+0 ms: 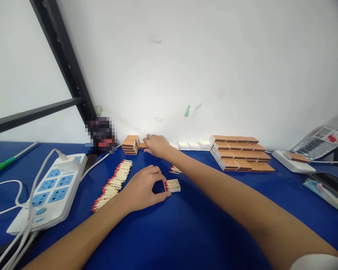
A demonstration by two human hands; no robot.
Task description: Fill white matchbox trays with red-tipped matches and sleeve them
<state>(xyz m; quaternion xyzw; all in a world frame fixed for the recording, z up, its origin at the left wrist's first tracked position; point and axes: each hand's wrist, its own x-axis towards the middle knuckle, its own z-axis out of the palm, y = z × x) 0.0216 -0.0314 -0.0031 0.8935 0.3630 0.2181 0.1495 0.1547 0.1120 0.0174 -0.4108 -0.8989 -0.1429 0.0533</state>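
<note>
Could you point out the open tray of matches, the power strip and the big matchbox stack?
Open tray of matches [175, 190]: head view, its near wall.
Power strip [53, 190]: head view, top face between sockets.
Big matchbox stack [240, 154]: head view, middle of its front.

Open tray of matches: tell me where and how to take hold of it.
Pinch the tray by its long near and far walls, thumb on the near one, coming from the left, where the left hand is. It lies flat with an open top and matches inside, so a level side grip should probably keep them from spilling.
</note>
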